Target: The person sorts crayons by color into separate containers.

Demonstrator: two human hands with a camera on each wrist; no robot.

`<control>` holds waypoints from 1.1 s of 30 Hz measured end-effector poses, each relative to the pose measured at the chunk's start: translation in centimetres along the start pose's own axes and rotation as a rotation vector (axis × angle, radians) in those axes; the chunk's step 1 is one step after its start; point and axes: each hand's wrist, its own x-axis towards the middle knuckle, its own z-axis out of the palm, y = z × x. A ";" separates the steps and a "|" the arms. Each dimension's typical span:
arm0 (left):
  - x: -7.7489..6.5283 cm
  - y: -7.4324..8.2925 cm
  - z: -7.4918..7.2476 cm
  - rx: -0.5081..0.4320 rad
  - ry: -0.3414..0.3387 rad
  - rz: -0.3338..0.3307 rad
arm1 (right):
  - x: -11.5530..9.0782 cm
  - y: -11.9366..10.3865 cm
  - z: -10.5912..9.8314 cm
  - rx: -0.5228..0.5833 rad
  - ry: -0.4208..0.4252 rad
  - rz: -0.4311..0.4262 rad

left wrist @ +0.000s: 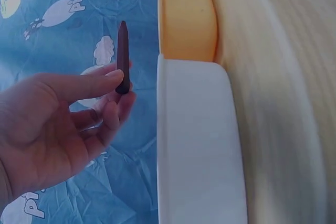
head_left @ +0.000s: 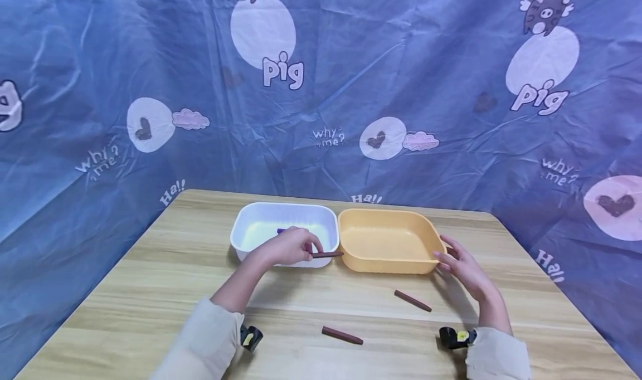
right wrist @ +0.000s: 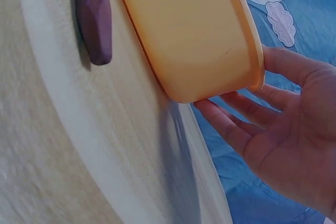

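My left hand is over the near side of the white bin. It pinches a brown crayon between thumb and fingers, with the tapered tip pointing toward the yellow bin. At the yellow bin's right end, my right hand holds the rim and corner, thumb at the rim and fingers against the outer wall. One brown crayon lies on the table in front of the yellow bin; another brown crayon lies nearer to me. A purple stick shows inside the white bin, partly hidden by my left hand.
The two bins stand side by side, touching, toward the back of the wooden table. A blue printed cloth hangs behind and around it. Black wrist devices sit by both sleeves.
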 end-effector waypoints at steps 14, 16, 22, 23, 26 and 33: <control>4.0 1.5 -1.1 0.006 0.025 -0.090 | -0.2 -0.2 -0.2 0.019 0.006 -0.001; 4.3 1.6 -1.0 0.008 0.033 -0.094 | -0.2 0.0 -0.1 0.022 0.003 -0.003; 5.5 2.2 -0.2 0.039 0.043 -0.082 | -0.5 0.7 0.0 0.024 -0.002 0.002; 5.7 2.3 0.0 0.039 0.040 -0.089 | -0.5 0.9 0.0 0.026 0.000 0.002; 6.5 2.7 0.3 0.049 0.042 -0.111 | -0.5 1.0 -0.1 0.029 -0.003 -0.003; 8.6 3.1 0.8 0.099 0.062 -0.125 | -0.2 0.8 -0.1 0.041 -0.002 -0.025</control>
